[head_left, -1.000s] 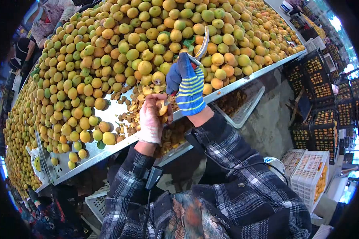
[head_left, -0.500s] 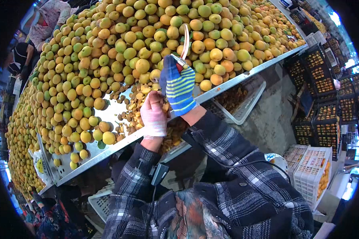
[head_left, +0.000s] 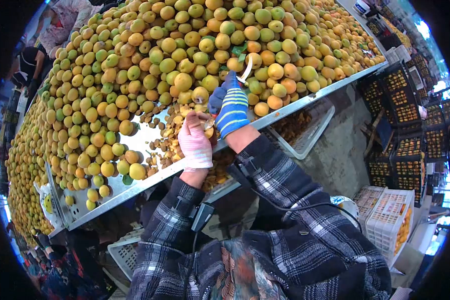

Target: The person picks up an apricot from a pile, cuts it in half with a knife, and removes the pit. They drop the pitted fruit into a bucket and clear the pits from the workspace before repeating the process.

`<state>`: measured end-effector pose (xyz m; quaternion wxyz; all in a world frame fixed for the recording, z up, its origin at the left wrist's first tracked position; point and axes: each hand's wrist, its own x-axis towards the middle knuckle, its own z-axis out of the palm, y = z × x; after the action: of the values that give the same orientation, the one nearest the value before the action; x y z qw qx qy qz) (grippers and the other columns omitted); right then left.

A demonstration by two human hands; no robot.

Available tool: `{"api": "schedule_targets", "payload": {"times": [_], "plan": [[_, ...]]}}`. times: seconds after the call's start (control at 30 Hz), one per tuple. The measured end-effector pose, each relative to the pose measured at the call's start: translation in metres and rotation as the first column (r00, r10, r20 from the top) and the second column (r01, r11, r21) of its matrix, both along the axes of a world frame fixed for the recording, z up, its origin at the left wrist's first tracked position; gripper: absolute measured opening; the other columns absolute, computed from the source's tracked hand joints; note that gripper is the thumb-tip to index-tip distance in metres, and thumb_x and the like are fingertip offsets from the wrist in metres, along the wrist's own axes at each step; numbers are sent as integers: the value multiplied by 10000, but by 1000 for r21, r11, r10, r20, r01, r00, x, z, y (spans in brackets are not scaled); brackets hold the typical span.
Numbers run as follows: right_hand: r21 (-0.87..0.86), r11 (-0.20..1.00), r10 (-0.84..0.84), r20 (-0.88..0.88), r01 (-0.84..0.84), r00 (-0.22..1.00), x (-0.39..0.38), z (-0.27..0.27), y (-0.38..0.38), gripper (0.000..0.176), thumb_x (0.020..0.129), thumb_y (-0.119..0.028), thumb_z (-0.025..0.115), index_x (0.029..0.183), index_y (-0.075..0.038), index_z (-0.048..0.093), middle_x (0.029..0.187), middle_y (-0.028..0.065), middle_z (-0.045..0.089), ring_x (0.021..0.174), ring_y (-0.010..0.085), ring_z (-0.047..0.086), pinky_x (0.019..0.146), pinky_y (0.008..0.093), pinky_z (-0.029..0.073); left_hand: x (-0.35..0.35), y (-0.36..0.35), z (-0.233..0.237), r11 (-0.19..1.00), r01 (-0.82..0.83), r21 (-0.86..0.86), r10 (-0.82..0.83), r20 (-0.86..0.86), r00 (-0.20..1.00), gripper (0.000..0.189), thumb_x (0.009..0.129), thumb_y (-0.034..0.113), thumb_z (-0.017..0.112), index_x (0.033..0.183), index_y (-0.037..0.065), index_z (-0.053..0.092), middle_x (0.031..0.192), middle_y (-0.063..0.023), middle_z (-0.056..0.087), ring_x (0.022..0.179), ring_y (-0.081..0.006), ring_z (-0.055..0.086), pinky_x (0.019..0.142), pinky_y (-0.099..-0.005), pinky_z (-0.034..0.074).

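My left hand [head_left: 195, 145], in a pink and white glove, is closed with bent fingers at the table's near edge. Between its fingertips and my other hand shows part of an apricot [head_left: 208, 123], mostly hidden. Just to the right, my right hand [head_left: 232, 111], in a blue and yellow striped glove, is wrapped round the handle of a curved knife [head_left: 247, 70]. The blade points up and away from me, over the heap of apricots [head_left: 185, 37]. Cut apricot halves and brown pits [head_left: 169, 145] lie beside my left hand on the metal table.
The metal table's raised rim [head_left: 305, 102] runs diagonally before me. Under it stand a white crate [head_left: 317, 132] with fruit scraps and another white crate [head_left: 124, 255]. Stacked dark crates [head_left: 402, 140] and white crates [head_left: 390, 215] with fruit are at right. People stand at the left.
My right hand has shifted slightly right and down, and the knife blade has swung lower and to the right. My left hand stays close by, still closed, a little more to the right.
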<state>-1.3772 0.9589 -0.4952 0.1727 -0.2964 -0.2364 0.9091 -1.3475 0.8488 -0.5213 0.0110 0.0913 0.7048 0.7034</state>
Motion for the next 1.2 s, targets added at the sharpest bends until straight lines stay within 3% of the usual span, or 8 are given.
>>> {"api": "schedule_targets", "payload": {"times": [0.2,0.33,0.43,0.53,0.6,0.67,0.97,1.2], "plan": [[-113,991,62,-62,-68,996,0,4,-14,524,898,-556,524,556,-238,287,438,-68,252,326,110,221,333,290,167,-6,-7,17,948,-49,315,-98,435,895,655,892,682,353,854,69,580,668,-49,588,424,-147,496,360,-267,384],[139,931,359,-191,-337,914,1,15,2,421,899,-499,568,632,-203,432,493,-59,377,375,97,362,353,282,307,-16,-20,28,921,-24,388,-228,590,774,748,825,777,314,864,69,548,593,-68,540,376,-180,468,325,-283,345],[896,437,421,-126,-79,898,-1,16,0,267,817,-311,736,873,-74,626,701,8,591,656,82,546,600,245,462,-25,-37,29,914,54,403,-288,549,785,779,820,788,307,880,48,542,576,-71,524,367,-172,458,322,-275,347],[956,32,667,197,-292,719,20,30,2,372,756,-260,788,1009,-32,638,813,48,657,743,128,595,704,292,488,-29,-47,36,927,118,356,-310,552,774,801,804,806,302,888,45,540,560,-59,516,364,-167,458,317,-271,345],[889,200,745,136,-413,653,23,31,-5,397,751,-291,786,1026,-45,639,857,79,685,767,141,622,723,307,496,-28,-49,39,941,156,301,-307,565,766,830,764,844,299,884,61,548,541,-45,510,362,-162,461,311,-269,340],[911,-189,673,391,-366,627,23,40,-1,383,797,-288,747,1081,-56,638,912,117,686,839,152,654,748,293,506,-25,-49,42,952,185,244,-299,606,737,863,727,876,291,890,73,562,522,-35,506,361,-156,469,316,-267,348],[847,-474,327,421,-239,846,23,11,-21,277,809,-334,651,836,-63,602,712,156,638,679,353,630,608,434,494,-22,-38,4,954,26,297,-186,523,832,808,690,871,404,886,117,618,547,-4,523,399,-127,491,350,-254,373],[953,-234,553,293,-192,780,25,10,-11,248,801,-280,691,879,-51,634,736,170,645,707,327,652,632,387,506,-23,-60,22,918,202,340,-372,571,731,788,740,840,390,875,94,603,585,-31,553,426,-125,519,388,-250,410]]}}
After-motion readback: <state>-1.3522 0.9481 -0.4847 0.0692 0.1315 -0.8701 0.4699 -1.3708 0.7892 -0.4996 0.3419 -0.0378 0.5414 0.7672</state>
